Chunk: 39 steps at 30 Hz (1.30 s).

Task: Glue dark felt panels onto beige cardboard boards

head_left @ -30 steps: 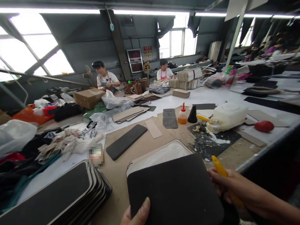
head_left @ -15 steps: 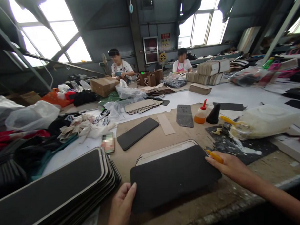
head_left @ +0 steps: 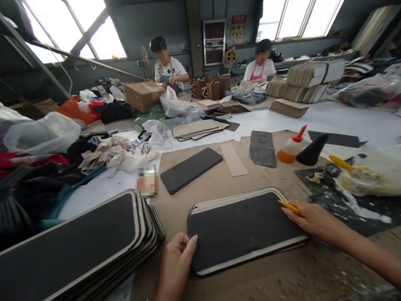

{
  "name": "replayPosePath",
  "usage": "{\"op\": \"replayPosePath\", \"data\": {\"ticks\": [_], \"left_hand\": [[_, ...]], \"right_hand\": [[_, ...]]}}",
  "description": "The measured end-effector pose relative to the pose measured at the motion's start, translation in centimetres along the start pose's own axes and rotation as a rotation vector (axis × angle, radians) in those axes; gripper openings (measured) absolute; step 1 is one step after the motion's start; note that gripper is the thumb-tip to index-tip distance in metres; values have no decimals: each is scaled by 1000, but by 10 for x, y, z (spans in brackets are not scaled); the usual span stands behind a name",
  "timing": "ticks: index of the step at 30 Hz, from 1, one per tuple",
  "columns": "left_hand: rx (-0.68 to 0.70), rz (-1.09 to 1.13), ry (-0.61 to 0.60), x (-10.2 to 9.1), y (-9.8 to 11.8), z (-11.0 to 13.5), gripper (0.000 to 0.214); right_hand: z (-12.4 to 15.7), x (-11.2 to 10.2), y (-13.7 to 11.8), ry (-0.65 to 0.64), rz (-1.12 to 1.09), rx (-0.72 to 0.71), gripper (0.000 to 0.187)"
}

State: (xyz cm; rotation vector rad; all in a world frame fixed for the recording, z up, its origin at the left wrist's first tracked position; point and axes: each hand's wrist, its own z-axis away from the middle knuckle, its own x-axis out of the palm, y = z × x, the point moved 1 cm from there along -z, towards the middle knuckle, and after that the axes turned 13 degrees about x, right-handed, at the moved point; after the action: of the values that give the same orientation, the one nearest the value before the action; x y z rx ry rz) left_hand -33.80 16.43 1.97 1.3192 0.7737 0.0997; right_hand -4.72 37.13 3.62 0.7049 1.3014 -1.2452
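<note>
A black rounded panel point(head_left: 242, 230) lies flat on a small stack of pale-edged boards in front of me on the brown work surface. My left hand point(head_left: 174, 265) rests at the panel's left end, fingers curled with the tips on its edge. At the panel's right end, my right hand point(head_left: 313, 219) presses down while its fingers are closed round a thin yellow tool point(head_left: 289, 206).
A big stack of black panels point(head_left: 75, 251) fills the near left. Further back lie a single black strip point(head_left: 191, 169), a glue bottle point(head_left: 289, 149), a black cone point(head_left: 312, 150) and a glue-smeared mat point(head_left: 353, 198). Two people sit at the far side among boxes and bags.
The black panel, held up tilted towards me a second ago, has come down flat onto the stack of boards. Both hands followed it down to its ends.
</note>
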Motion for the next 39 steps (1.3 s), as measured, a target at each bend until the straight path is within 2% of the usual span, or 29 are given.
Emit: {"op": "replayPosePath", "data": {"ticks": [10, 18, 22, 25, 29, 33, 37, 39], "left_hand": [[-18, -81, 11, 2, 5, 3, 33], [-16, -65, 17, 3, -2, 3, 54], [16, -111, 40, 2, -9, 0, 54], [6, -137, 96, 0, -11, 2, 52], [-27, -14, 45, -1, -11, 6, 53], [-20, 113, 9, 0, -7, 7, 52], [4, 137, 122, -2, 2, 8, 55], [-30, 194, 157, -6, 5, 11, 58]], "right_hand": [[-16, 10, 14, -14, -51, -23, 14], [0, -7, -10, -14, 17, 67, 13], [8, -14, -19, -35, 78, 130, 14], [12, -16, -16, 19, 104, 167, 16], [14, -14, -7, 93, 81, 128, 21], [12, -14, -3, 59, 33, 120, 24], [10, -20, -5, -20, -40, 175, 20], [13, -23, -7, -81, -113, 192, 21]]}}
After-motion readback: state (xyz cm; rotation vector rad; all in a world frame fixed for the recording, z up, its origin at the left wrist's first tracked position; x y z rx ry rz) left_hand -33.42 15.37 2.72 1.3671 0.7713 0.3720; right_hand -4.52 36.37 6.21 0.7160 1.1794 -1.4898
